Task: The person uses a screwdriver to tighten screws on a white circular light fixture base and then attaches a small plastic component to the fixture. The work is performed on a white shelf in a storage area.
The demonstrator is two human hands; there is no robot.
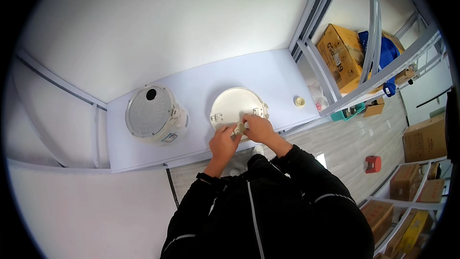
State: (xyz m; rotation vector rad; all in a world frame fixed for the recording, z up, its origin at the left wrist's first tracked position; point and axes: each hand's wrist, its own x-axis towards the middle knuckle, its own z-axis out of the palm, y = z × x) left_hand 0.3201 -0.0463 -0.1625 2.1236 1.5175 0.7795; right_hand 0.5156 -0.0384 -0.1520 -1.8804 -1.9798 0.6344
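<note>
Over the near edge of a round off-white lid-like part [235, 100], both my hands meet at a small beige knob-like piece [239, 128]. My left hand [223, 145] is closed, with thumb and fingers pinching that piece from the left. My right hand [258, 128] has its fingers bent in against the right side of the same piece; its fingertips are partly hidden. Two small metal-looking brackets sit on the round part, one near its left rim and one by my right hand. The part lies on the white table [201, 74].
A white cylindrical appliance [152, 112] with a grey perforated top stands at left. A small round beige piece [299, 101] lies on the right of the table. Metal frame posts [318, 74] border that side. Beyond are cardboard boxes [340, 57], a teal bin [349, 111] and a red stool [373, 164].
</note>
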